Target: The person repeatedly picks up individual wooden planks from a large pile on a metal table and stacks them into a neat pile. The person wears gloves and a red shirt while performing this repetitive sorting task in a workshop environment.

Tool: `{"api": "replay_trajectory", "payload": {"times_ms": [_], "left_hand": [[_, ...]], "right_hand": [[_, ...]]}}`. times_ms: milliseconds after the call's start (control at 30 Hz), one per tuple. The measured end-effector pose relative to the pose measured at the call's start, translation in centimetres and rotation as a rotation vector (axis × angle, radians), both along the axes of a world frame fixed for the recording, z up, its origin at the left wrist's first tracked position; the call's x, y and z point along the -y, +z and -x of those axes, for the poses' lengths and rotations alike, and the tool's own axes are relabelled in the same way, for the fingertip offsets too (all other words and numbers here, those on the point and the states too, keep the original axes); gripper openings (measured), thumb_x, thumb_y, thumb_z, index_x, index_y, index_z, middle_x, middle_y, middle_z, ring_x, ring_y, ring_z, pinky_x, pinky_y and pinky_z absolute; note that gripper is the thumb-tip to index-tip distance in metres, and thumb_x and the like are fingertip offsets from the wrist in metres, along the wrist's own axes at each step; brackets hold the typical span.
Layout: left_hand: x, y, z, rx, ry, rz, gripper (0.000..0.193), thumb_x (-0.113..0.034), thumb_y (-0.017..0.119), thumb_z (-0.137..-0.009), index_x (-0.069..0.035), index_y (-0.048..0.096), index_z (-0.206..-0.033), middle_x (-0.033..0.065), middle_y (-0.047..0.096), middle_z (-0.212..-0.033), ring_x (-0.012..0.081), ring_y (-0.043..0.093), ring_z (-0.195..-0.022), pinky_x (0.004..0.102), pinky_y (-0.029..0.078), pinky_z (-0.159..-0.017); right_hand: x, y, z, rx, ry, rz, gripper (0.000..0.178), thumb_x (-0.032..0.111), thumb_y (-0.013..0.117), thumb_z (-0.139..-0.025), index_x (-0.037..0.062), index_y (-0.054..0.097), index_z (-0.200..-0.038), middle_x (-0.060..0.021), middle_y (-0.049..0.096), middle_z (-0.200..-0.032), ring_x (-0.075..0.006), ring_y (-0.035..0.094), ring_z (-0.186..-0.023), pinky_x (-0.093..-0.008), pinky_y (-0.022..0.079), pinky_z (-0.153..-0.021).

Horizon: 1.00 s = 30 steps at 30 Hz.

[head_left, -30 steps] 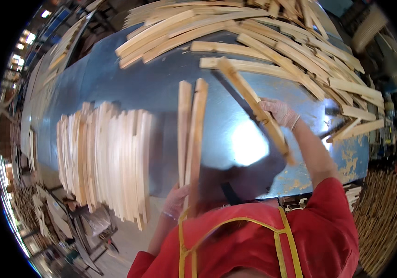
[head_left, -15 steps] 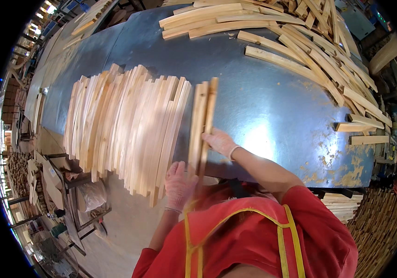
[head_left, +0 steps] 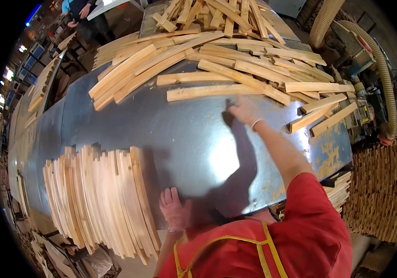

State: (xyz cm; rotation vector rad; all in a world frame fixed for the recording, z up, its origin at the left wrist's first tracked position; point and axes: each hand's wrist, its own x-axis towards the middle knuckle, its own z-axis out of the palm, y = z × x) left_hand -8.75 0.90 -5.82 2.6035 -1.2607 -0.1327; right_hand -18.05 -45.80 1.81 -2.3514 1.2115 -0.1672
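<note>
My left hand (head_left: 172, 209), in a pale glove, is empty with its fingers stretched out at the table's near edge. Just left of it stands a tight row of pale wooden strips (head_left: 101, 199), side by side, their near ends jutting past the edge. My right hand (head_left: 246, 112) reaches far forward, just short of a long wooden strip (head_left: 208, 92) lying at the front of a loose pile. Motion smears its fingers, and no strip shows in its grip.
Many loose wooden strips (head_left: 249, 51) lie crisscrossed across the far side of the metal-topped table (head_left: 175, 125). A ribbed hose (head_left: 381, 69) hangs at the right, above stacked wood (head_left: 379, 190). Another person (head_left: 89, 18) stands at the far left.
The strips that my right hand gripped beside the row are out of my hands. My right hand has swung forward to the pile; my left has opened. The view has shifted toward the pile.
</note>
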Motion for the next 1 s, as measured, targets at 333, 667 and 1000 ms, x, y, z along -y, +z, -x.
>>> {"api": "replay_trajectory", "payload": {"times_ms": [333, 667, 1000], "left_hand": [[1.4, -1.4, -0.4, 0.135, -0.019, -0.070, 0.076, -0.037, 0.076, -0.082, -0.003, 0.052, -0.146, 0.0184, 0.047, -0.152, 0.0434, 0.040, -0.147, 0.0621, 0.031, -0.124], [14.0, 1.7, 0.6, -1.403, 0.596, 0.621, 0.070, -0.023, 0.079, -0.094, -0.004, 0.047, -0.153, 0.0124, 0.061, -0.129, 0.0282, 0.065, -0.113, 0.0412, 0.057, -0.096], [14.5, 2.4, -1.8, -1.701, 0.799, 0.795, 0.047, -0.008, 0.071, -0.096, -0.008, 0.054, -0.140, 0.0069, 0.066, -0.112, 0.0205, 0.068, -0.097, 0.0391, 0.060, -0.085]], "right_hand": [[15.0, -3.1, 5.3, -0.368, 0.096, 0.224, 0.091, 0.039, 0.084, -0.076, 0.0107, 0.045, -0.153, -0.0208, 0.071, -0.130, -0.0401, 0.070, -0.119, -0.0494, 0.057, -0.101], [-5.3, 2.1, 0.0, -0.040, 0.495, -0.709, 0.114, 0.053, 0.082, -0.083, 0.0027, 0.026, -0.168, -0.0328, 0.069, -0.130, -0.0422, 0.067, -0.126, -0.0458, 0.053, -0.108], [11.8, -4.6, -7.0, -0.175, 0.256, 0.133, 0.062, 0.041, 0.078, -0.080, 0.0070, 0.064, -0.130, -0.0223, 0.070, -0.124, -0.0401, 0.067, -0.115, -0.0471, 0.054, -0.099]]}}
